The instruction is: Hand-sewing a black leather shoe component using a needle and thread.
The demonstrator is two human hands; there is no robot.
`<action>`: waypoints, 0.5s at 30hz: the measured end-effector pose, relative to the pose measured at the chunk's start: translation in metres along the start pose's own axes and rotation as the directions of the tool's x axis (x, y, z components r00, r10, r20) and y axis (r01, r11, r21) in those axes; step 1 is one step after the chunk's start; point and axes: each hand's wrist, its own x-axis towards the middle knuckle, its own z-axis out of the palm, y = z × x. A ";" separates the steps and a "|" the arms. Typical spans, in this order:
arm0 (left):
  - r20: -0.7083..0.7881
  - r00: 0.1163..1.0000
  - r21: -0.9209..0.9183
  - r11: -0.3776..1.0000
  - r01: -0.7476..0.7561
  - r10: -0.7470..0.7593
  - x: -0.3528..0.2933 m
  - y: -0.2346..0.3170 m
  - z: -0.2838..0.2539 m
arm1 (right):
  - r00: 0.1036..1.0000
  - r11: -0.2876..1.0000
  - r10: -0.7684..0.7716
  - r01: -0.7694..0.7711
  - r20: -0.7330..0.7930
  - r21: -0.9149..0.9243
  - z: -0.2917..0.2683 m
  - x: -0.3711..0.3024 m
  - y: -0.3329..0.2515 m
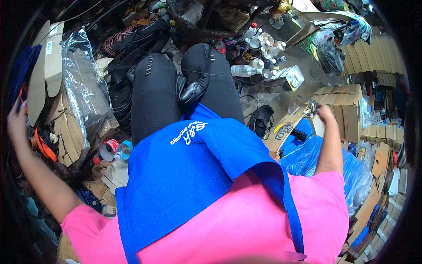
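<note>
cluttered workshop floor; right hand [324,112] pinches a small blurred object [311,107], left hand [16,121] half cut off, grip unclear.

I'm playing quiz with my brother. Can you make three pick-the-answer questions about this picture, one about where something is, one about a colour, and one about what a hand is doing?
1. Where does the black shoe lie?
A. on the person's lap
B. inside a box
C. on a shelf

2. What colour is the apron?
A. green
B. blue
C. white

3. What is the right hand doing?
A. lying flat on the knee
B. hanging empty
C. gripping a small dark thing beside the cardboard

Answers:
1. A, the shoe rests between the two black-trousered thighs.
2. B, it is bright blue over a pink shirt.
3. C, its fingers are closed on something small and dark at the cardboard's upper end; the left hand is raised far off to the side.
</note>
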 end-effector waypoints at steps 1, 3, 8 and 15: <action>0.090 0.993 -0.234 0.971 -0.048 0.071 -0.002 0.090 0.028 | 0.962 0.989 -0.122 0.138 0.244 -0.050 -0.005 -0.010 -0.061; 0.093 0.953 -0.647 0.745 -0.163 0.290 -0.038 0.284 0.055 | 0.834 0.818 -0.542 0.495 0.104 0.294 -0.001 -0.044 -0.144; 0.086 0.659 -0.824 0.425 -0.375 0.747 -0.081 0.465 0.090 | 0.561 0.409 -0.757 0.807 -0.334 0.427 -0.055 -0.111 -0.353; 0.240 0.476 -0.827 0.435 -0.356 0.846 -0.057 0.517 0.117 | 0.523 0.371 -0.817 0.798 -0.241 0.474 -0.059 -0.096 -0.390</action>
